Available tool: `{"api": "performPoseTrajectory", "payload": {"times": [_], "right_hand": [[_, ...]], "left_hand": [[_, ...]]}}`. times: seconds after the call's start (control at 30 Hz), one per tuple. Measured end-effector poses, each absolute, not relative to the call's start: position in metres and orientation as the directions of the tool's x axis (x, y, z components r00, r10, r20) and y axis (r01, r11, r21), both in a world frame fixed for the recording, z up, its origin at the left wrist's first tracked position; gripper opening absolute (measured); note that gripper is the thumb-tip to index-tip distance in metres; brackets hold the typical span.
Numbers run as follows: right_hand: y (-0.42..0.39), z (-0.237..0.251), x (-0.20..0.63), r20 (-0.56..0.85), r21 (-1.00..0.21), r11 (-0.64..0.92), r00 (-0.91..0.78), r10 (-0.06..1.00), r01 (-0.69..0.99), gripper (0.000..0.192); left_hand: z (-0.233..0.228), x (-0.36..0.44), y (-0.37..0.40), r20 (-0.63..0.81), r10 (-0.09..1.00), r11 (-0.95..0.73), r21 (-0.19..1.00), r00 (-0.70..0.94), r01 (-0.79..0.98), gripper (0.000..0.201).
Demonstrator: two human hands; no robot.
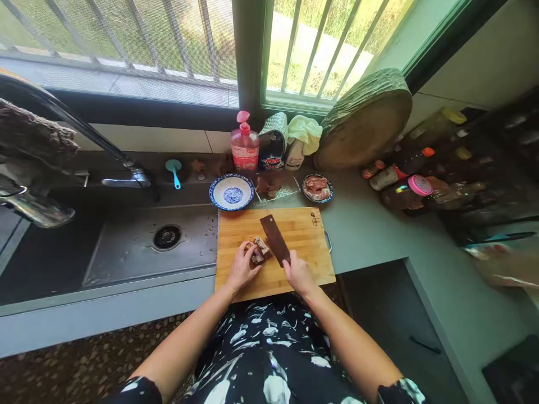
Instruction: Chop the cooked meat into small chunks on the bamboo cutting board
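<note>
The right hand (298, 273) grips a broad, dark rectangular cleaver (274, 238) while the left hand (241, 267) pins a lumpy brown-and-pale piece of meat (258, 250) on the smooth bamboo cutting board (303, 235).

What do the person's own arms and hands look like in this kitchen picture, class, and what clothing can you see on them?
Both forearms are bare from the short sleeves down. The left hand and right hand wear no gloves; no rings or watch show. The short sleeves, seen at the bottom edge, are black cloth with a white leaf-like print, matching the black and white garment between the arms.
</note>
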State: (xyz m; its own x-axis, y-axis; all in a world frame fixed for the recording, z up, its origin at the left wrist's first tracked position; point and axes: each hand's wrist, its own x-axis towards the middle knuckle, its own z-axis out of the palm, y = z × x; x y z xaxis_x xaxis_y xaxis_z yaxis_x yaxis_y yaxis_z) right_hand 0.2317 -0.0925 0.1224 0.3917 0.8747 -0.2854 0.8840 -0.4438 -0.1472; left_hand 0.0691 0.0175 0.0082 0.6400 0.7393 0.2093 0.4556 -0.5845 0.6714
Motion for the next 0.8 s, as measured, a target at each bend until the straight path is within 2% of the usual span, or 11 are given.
{"api": "performPoseTrajectory", "payload": {"times": [0.13, 0.33, 0.53, 0.6, 0.67, 0.73, 0.8], "right_hand": [[-0.104, 0.124, 0.243, -0.245, -0.173, -0.527, 0.482, 0.841, 0.832, 0.020], [-0.116, 0.116, 0.235, -0.282, -0.229, -0.552, 0.489, 0.826, 0.802, 0.018], [-0.123, 0.107, 0.245, -0.288, -0.211, -0.625, 0.564, 0.774, 0.751, 0.021], [-0.124, 0.105, 0.251, -0.274, -0.224, -0.631, 0.573, 0.772, 0.743, 0.022], [-0.124, 0.105, 0.255, -0.265, -0.236, -0.634, 0.579, 0.771, 0.737, 0.021], [-0.124, 0.105, 0.257, -0.267, -0.247, -0.641, 0.585, 0.766, 0.727, 0.020], [-0.125, 0.106, 0.258, -0.271, -0.255, -0.649, 0.591, 0.760, 0.717, 0.020]], "left_hand": [[0.002, 0.076, 0.019, 0.197, 0.748, -0.585, 0.647, 0.634, 0.488, 0.052], [0.003, 0.074, 0.022, 0.134, 0.811, -0.508, 0.643, 0.569, 0.573, 0.045], [0.022, 0.049, 0.035, -0.031, 0.861, -0.428, 0.496, 0.508, 0.756, 0.050], [0.031, 0.054, 0.036, -0.019, 0.864, -0.445, 0.440, 0.504, 0.780, 0.054], [0.038, 0.070, 0.036, 0.065, 0.826, -0.530, 0.428, 0.560, 0.732, 0.056], [0.044, 0.093, 0.039, 0.145, 0.723, -0.656, 0.451, 0.676, 0.605, 0.057], [0.048, 0.118, 0.047, 0.164, 0.596, -0.755, 0.450, 0.786, 0.478, 0.056]]}}
